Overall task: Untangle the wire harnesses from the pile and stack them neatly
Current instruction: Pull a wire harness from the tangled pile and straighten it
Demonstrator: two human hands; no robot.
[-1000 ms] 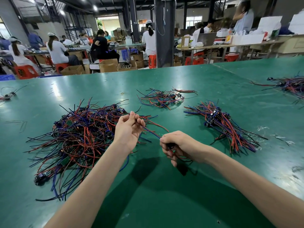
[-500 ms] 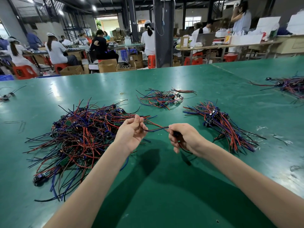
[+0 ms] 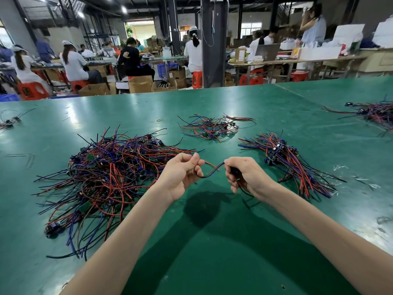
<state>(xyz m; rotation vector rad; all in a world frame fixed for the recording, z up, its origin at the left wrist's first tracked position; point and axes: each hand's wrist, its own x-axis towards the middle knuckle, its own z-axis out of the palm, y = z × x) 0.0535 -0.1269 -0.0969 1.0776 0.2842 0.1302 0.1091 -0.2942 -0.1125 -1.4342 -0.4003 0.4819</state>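
Observation:
A big tangled pile of red, blue and black wire harnesses [image 3: 110, 177] lies on the green table [image 3: 212, 241] to the left. One harness [image 3: 211, 171] sags between my hands above the table. My left hand [image 3: 180, 175] pinches its wire ends between thumb and fingers. My right hand [image 3: 244, 175] grips its other end, where a dark connector part shows under the fingers. To the right lies a stacked bundle of harnesses [image 3: 291, 165] with wires running roughly parallel.
A smaller loose cluster of harnesses [image 3: 210, 126] lies further back. More wires lie at the far right [image 3: 376, 113] and far left [image 3: 8, 122] edges. Small scraps dot the table at right. Beyond the table, people sit at benches on red stools.
Both hands rose and moved closer together. The held harness, stretched fairly taut before, now hangs slack in a curve between them. The piles have not moved.

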